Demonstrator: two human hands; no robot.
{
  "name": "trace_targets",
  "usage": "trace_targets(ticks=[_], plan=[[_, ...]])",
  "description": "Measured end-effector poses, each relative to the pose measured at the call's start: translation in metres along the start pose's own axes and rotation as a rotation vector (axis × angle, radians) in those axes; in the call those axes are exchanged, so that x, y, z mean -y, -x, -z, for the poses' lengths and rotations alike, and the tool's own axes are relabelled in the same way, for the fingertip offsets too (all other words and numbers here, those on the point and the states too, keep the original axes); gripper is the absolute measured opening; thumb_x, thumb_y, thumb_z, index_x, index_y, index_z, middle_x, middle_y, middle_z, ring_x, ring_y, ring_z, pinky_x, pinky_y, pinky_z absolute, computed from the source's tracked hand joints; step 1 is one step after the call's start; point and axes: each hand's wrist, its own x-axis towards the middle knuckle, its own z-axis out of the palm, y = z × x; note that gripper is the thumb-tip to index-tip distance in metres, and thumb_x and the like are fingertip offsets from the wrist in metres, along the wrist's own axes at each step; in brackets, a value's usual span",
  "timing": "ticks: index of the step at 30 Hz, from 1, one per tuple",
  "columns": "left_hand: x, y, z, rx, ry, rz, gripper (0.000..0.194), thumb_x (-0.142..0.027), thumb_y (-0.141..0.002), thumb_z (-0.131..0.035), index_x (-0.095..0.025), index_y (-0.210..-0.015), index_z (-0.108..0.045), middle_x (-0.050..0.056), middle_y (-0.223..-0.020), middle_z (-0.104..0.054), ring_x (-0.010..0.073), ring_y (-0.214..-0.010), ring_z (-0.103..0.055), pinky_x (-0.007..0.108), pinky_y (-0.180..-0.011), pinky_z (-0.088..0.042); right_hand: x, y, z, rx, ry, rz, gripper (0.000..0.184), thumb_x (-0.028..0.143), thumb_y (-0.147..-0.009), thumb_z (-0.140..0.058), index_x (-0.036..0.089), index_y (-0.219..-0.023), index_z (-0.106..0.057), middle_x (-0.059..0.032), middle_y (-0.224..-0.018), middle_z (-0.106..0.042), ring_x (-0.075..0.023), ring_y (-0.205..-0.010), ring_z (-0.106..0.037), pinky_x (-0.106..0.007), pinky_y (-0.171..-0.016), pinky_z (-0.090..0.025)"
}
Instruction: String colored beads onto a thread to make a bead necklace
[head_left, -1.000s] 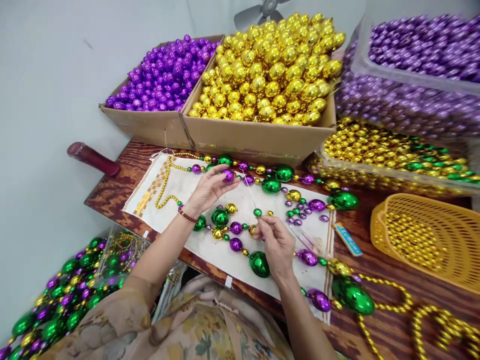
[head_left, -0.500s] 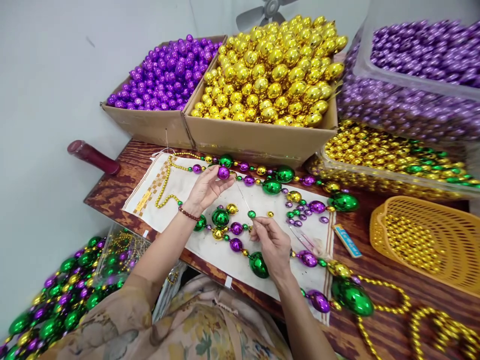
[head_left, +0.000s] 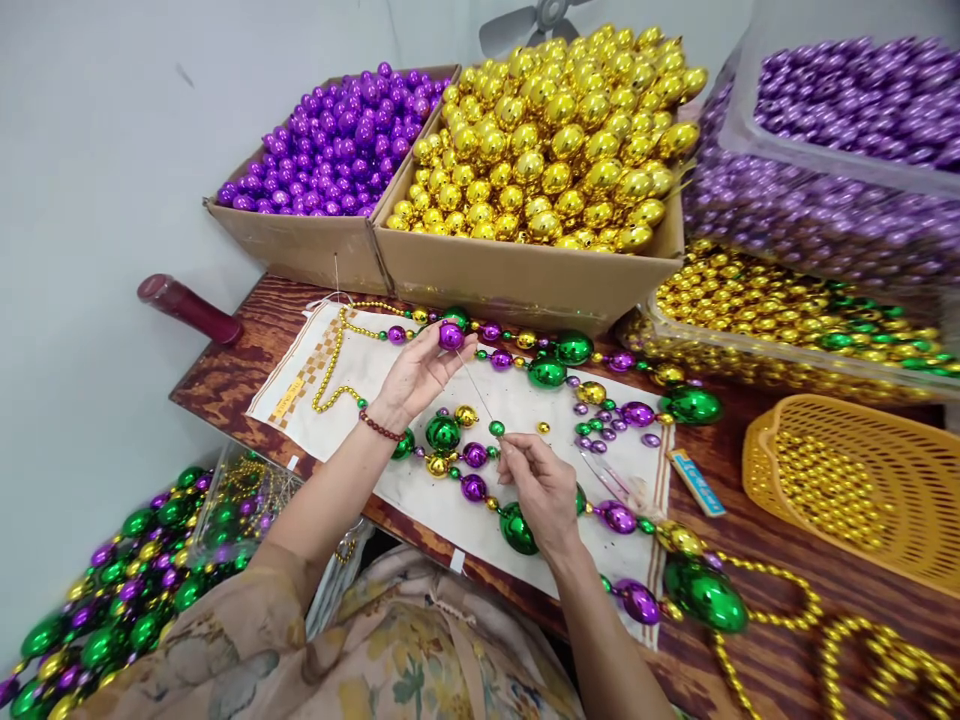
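Observation:
Between the fingers of my left hand [head_left: 416,375] is a shiny purple bead [head_left: 451,336], held above the white cloth [head_left: 397,485]. A thin taut strand [head_left: 475,384], needle or thread I cannot tell, slopes down from that bead toward my right hand [head_left: 541,490]. On the strand sits a small green bead [head_left: 496,428], right at my right fingertips, which are pinched together on the strand's end. Strung necklaces of purple, gold and green beads [head_left: 547,373] lie around both hands. Loose small purple and green beads [head_left: 600,432] are on the cloth to the right.
Behind the cloth stand cardboard boxes of purple beads [head_left: 337,150] and gold beads [head_left: 540,150]. Clear tubs [head_left: 810,165] of beads are stacked at right, near a yellow basket [head_left: 900,500]. A dark red bottle [head_left: 191,308] is at left; finished strands [head_left: 112,590] hang below.
My right hand and the small green bead have shifted slightly left, toward my left hand. The purple bead stays in my left fingers. The whole view has moved a little.

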Motion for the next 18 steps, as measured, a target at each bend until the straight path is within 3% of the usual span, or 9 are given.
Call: trace_targets(ticks=[11,18], plan=[[0.004,0.003,0.000,0.033,-0.029,-0.023,0.011,-0.018,-0.096,-0.059,-0.014,-0.095,-0.070,0.006,-0.100,-0.073,0.0202,-0.106,-0.071,0.039,-0.104,-0.054,-0.002,0.000,-0.004,-0.014,0.015,-0.016,0.020,0.037,-0.094,-0.057,0.019,-0.091,-0.067,0.0038,-0.058,-0.061,-0.0111,-0.046,-0.058,-0.023,-0.048,-0.049],[0.015,0.014,-0.005,0.061,-0.062,-0.053,0.011,-0.020,-0.092,-0.067,-0.017,-0.102,-0.068,0.005,-0.099,-0.071,0.0210,-0.108,-0.070,0.042,-0.107,-0.051,0.003,0.000,-0.011,-0.018,-0.034,-0.037,0.019,0.037,-0.094,-0.056,0.020,-0.092,-0.064,0.0028,-0.061,-0.064,-0.0117,-0.047,-0.061,-0.023,-0.048,-0.051]])
